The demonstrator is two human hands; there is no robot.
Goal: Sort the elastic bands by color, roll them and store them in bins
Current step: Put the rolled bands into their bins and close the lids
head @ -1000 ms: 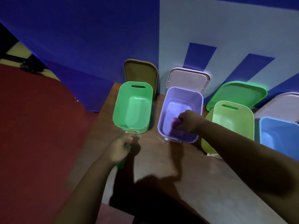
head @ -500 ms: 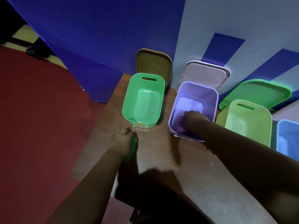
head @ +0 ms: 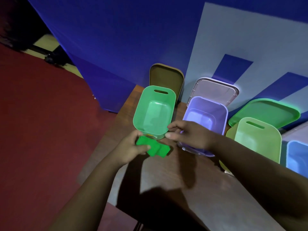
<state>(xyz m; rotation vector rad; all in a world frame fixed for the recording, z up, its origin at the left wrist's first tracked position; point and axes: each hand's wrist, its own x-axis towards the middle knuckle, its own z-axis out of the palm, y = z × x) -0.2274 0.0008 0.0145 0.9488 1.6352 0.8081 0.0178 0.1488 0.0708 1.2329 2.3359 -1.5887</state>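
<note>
My left hand (head: 131, 147) grips a rolled green elastic band (head: 155, 150) just in front of the green bin (head: 154, 112), whose inside looks bare. My right hand (head: 190, 135) hovers over the near rim of the purple bin (head: 208, 112) with fingers loosely spread, holding nothing, its fingertips close to the green bin's near corner. The near part of the purple bin's floor is hidden behind my right hand. A light green bin (head: 258, 140) and a blue bin (head: 298, 155) stand further right.
Lids lean on the wall behind the bins: a brown lid (head: 166, 79), a white lid (head: 216, 90) and a green lid (head: 265, 110). The wooden table (head: 191, 189) ends at left, with red floor (head: 41, 130) beyond. Blue wall behind.
My right hand came out of the purple bin, leaving the pink band behind, and moved left toward the green bin. My left hand lifted the green band up near the green bin.
</note>
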